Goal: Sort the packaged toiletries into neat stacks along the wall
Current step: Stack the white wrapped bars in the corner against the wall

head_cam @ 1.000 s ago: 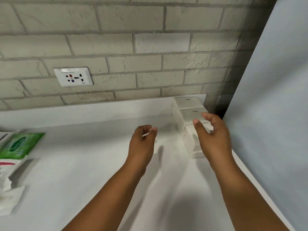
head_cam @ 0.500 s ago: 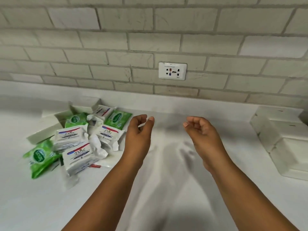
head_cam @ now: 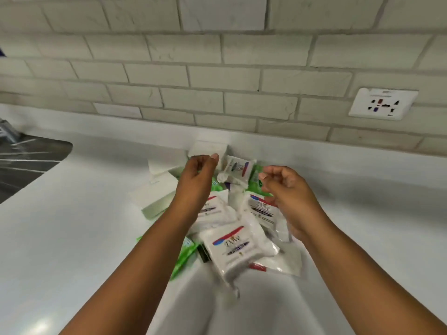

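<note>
A loose pile of packaged toiletries lies on the white counter (head_cam: 72,238) near the wall. White wrapped soap packs with red and blue print (head_cam: 234,247) lie in front, with another (head_cam: 262,209) and one more (head_cam: 238,166) behind. Green packets (head_cam: 186,257) poke out beneath, and plain white boxes (head_cam: 157,197) sit at the pile's left. My left hand (head_cam: 196,180) hovers over the pile with fingers loosely curled, holding nothing. My right hand (head_cam: 287,189) hovers at the pile's right side, fingers relaxed, also holding nothing.
A brick-pattern tiled wall (head_cam: 217,68) runs behind the counter, with a white power socket (head_cam: 383,103) at the right. A dark sink (head_cam: 26,163) is set into the counter at the far left.
The view has swung left from the stacked white boxes in the corner to the loose pile. Both hands now hover over the pile, still holding nothing.
</note>
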`<action>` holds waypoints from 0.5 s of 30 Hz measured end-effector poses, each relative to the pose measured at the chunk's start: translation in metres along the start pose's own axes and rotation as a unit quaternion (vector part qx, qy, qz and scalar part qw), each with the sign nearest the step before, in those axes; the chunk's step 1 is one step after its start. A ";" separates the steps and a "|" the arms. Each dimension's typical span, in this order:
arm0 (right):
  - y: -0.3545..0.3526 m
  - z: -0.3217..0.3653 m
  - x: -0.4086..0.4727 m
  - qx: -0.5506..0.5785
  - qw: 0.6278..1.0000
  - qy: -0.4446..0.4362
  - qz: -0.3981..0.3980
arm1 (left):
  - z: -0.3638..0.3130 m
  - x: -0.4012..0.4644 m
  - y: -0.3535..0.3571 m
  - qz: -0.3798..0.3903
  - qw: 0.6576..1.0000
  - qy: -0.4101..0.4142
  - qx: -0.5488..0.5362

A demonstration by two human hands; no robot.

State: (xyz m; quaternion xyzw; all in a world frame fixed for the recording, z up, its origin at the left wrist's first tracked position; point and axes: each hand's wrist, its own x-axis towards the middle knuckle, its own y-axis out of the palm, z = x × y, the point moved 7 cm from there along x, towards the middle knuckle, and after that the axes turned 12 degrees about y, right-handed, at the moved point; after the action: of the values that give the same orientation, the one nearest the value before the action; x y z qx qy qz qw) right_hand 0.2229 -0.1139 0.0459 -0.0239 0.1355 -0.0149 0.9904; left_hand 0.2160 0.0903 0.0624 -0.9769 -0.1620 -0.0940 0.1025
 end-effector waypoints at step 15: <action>0.124 -0.011 0.172 -0.046 0.985 0.166 -0.018 | 0.100 0.218 -0.011 0.154 0.926 0.024 0.344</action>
State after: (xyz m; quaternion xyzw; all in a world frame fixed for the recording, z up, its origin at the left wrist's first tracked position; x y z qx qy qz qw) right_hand 0.3879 0.0036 -0.0172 -0.0688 0.2984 -0.0305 0.9515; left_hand 0.4298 0.1880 0.0154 -0.8920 -0.0292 -0.0392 0.4494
